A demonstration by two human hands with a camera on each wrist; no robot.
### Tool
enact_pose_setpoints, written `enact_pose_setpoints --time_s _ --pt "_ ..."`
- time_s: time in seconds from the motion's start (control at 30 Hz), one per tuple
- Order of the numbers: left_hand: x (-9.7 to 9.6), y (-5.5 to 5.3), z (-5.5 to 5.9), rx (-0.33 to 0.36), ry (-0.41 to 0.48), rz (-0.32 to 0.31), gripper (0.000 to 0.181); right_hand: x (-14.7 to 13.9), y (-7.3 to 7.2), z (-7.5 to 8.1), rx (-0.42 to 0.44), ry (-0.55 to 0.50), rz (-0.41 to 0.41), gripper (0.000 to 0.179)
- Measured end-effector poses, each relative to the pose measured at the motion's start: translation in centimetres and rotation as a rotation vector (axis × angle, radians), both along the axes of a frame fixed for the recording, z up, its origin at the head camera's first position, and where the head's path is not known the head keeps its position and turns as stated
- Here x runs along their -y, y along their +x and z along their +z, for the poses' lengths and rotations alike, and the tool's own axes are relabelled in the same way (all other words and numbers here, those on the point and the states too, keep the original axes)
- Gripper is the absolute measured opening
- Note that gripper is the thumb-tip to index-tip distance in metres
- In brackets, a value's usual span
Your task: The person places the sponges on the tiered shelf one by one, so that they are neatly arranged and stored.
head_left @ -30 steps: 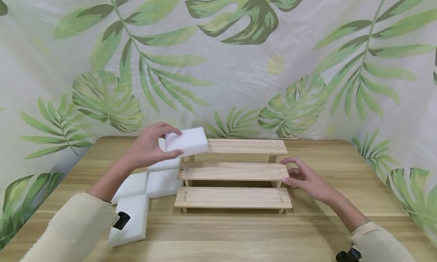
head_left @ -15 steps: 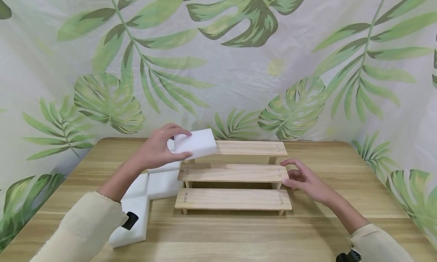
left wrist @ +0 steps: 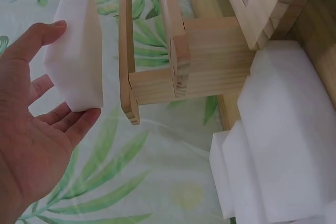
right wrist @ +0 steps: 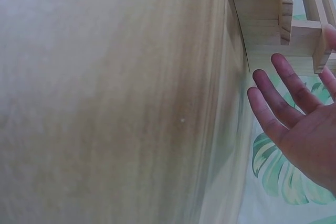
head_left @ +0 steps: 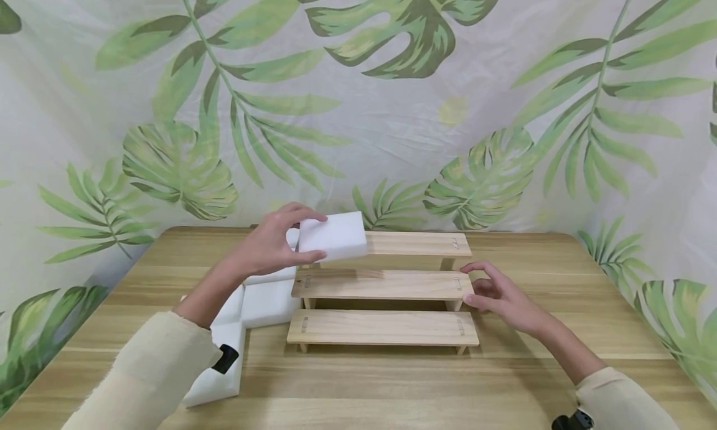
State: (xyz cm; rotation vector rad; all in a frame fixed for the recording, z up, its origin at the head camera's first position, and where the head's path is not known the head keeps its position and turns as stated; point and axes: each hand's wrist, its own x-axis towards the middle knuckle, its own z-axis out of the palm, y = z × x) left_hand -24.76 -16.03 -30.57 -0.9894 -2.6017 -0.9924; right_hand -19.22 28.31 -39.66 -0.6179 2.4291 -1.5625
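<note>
My left hand pinches a white foam sponge block between thumb and fingers. In the head view the block overlaps the left end of the top tier of a three-tier wooden display stand; in the left wrist view it appears apart from the stand's wood. My right hand is at the stand's right side, with thumb and forefinger on opposite edges of the middle tier. Its other fingers stretch out below, off the wood. Lowest and nearest is the bottom tier.
Several more white sponge blocks lie together on the wood-grain table left of the stand, partly hidden by the left arm. A leaf-printed cloth hangs behind the table.
The left hand has moved right with the sponge block, further over the top tier's left part. The right hand and the stand have kept their places.
</note>
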Motion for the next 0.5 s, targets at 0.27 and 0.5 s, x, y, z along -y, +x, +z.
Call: enact_pose_setpoints --time_s 0.27,0.5 --pt "-0.8 -0.3 -0.1 0.021 -0.003 -0.009 0.049 0.1 0.0 0.1 -0.003 0.006 0.004 0.048" --pt "-1.9 -0.7 -0.3 0.043 0.020 -0.039 0.048 0.2 0.2 0.3 -0.015 -0.006 0.012 0.047"
